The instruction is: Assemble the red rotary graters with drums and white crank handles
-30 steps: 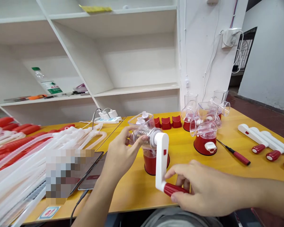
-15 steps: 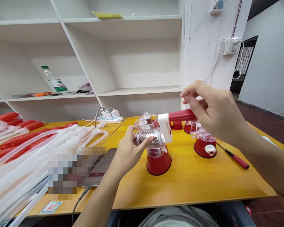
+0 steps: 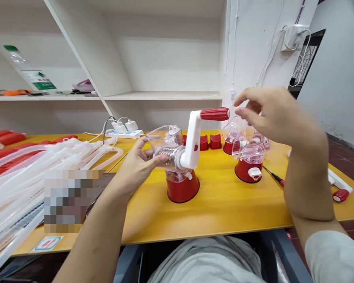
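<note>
Two hands (image 3: 134, 169), three red bases (image 3: 183, 188), one attached crank (image 3: 192, 137), one power strip (image 3: 132, 135) and one green-capped bottle (image 3: 32, 70) showed.

A green-capped bottle (image 3: 34, 72) sits on the white shelf (image 3: 162, 95). On the tabletop (image 3: 221, 214), a power strip (image 3: 125, 135) lies near heaped pale plastic pieces (image 3: 26, 177); a cabled outlet box (image 3: 294, 37) hangs on the wall (image 3: 250, 51).

- The white crank (image 3: 192, 141), earlier pointed downward, has been turned upward.
- The red grip (image 3: 214, 114) has been raised to its top.
- The grip has been let go by the right hand (image 3: 270, 114), now held just beside its end.
- A pale sleeve (image 3: 336, 255) is now seen.
</note>
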`<state>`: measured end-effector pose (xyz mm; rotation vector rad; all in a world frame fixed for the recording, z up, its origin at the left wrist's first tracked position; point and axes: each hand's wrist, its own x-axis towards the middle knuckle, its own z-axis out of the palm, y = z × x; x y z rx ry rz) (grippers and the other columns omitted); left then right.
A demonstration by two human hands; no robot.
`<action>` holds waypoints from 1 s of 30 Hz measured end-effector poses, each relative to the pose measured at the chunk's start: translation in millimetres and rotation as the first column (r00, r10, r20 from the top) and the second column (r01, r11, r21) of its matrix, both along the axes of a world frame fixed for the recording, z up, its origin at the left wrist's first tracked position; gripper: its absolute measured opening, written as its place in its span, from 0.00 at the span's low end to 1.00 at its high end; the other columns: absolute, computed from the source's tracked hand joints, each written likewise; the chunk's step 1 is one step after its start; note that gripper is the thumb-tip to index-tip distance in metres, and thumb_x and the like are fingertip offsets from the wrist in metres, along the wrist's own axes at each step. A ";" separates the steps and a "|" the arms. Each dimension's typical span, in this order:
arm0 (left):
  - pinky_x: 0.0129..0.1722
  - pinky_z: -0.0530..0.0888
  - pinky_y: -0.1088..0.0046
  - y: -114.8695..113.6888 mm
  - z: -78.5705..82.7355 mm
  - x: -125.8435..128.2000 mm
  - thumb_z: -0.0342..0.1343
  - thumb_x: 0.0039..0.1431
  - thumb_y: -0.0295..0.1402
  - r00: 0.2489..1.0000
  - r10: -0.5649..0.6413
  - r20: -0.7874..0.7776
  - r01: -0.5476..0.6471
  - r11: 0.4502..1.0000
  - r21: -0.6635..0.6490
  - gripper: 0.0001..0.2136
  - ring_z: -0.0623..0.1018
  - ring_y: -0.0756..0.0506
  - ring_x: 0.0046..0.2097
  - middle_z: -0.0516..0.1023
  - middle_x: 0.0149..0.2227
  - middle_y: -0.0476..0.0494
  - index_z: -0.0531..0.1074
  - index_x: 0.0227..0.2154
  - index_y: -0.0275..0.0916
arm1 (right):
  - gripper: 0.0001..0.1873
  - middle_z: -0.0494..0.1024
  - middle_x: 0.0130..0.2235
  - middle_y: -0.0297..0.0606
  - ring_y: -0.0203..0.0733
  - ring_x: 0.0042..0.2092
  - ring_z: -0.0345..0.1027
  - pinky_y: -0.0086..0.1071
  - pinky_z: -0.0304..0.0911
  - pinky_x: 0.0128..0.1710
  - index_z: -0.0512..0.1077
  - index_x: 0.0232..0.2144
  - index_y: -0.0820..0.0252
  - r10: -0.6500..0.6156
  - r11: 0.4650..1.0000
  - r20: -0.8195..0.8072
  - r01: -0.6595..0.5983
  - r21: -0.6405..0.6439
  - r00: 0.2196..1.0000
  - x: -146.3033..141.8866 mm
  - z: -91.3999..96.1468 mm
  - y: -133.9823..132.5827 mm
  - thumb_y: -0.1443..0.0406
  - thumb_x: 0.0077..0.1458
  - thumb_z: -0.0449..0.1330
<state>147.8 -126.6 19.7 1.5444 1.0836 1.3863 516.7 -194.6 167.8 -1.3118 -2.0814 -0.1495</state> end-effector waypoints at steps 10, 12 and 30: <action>0.55 0.81 0.64 15.8 -10.9 -17.6 0.81 0.52 0.71 0.997 0.007 -0.077 0.000 0.996 0.087 0.41 0.84 0.35 0.60 0.88 0.60 0.40 0.78 0.53 0.45 | 0.18 0.92 0.50 0.41 0.61 0.53 0.88 0.57 0.80 0.55 0.84 0.64 0.40 -0.151 0.985 -0.107 0.140 -0.105 0.983 81.1 -3.2 -19.1 0.50 0.78 0.65; 0.54 0.81 0.64 17.4 -14.7 -14.7 0.80 0.50 0.74 0.998 0.020 -0.062 -0.015 0.997 0.082 0.45 0.83 0.36 0.58 0.88 0.60 0.40 0.79 0.57 0.44 | 0.20 0.92 0.50 0.44 0.55 0.51 0.86 0.51 0.77 0.53 0.84 0.66 0.49 -0.149 0.975 -0.044 0.139 -0.172 0.988 81.5 -1.4 -15.1 0.53 0.79 0.65; 0.54 0.89 0.52 26.6 -41.1 28.2 0.55 0.58 0.87 0.980 -0.138 0.140 0.124 0.987 0.104 0.57 0.87 0.27 0.64 0.83 0.69 0.28 0.74 0.72 0.44 | 0.29 0.86 0.70 0.49 0.55 0.60 0.86 0.48 0.74 0.58 0.80 0.73 0.48 -0.176 0.965 0.132 0.198 -0.174 0.975 84.3 -4.4 22.4 0.46 0.79 0.66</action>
